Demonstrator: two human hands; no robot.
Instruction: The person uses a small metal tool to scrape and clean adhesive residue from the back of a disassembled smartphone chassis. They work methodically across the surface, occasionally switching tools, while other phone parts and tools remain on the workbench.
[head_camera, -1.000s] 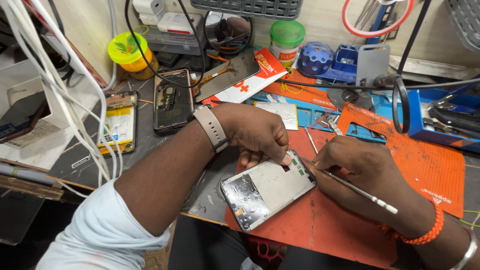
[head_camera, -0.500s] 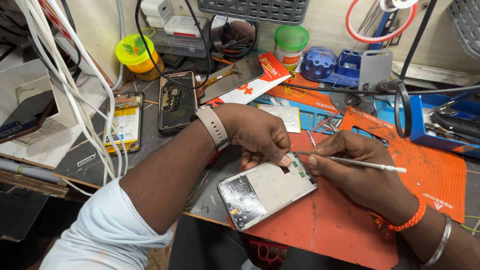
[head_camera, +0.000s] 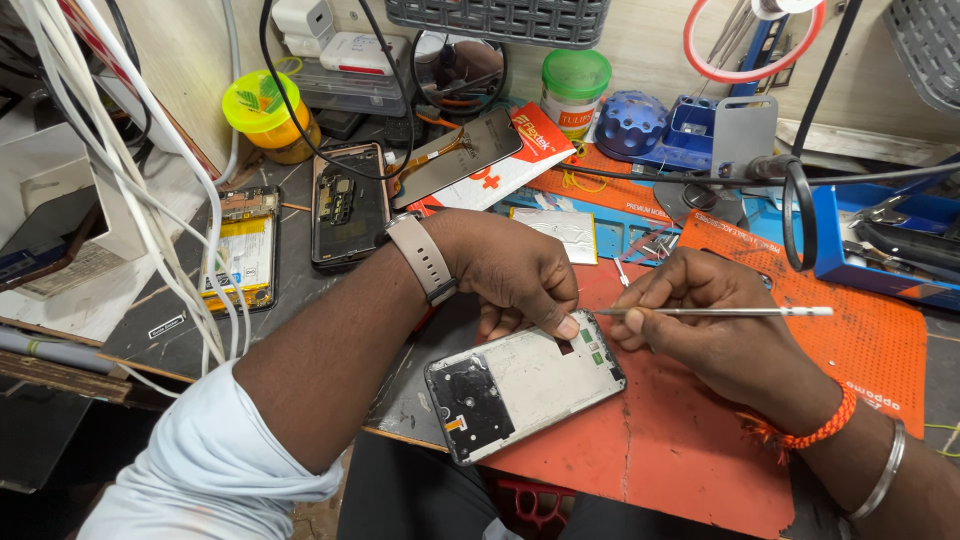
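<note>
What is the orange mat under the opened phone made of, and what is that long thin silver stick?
The orange work mat looks like soft rubber or silicone: matte, dotted with small bumps, and split by a crack near its front edge. The long thin silver tool in the right hand looks like metal, since it shines pale and stays straight. The opened phone's frame looks like dull grey metal or plastic; hard to tell.

Opened phone (head_camera: 525, 385) on mat (head_camera: 680, 450) — hands above
</note>
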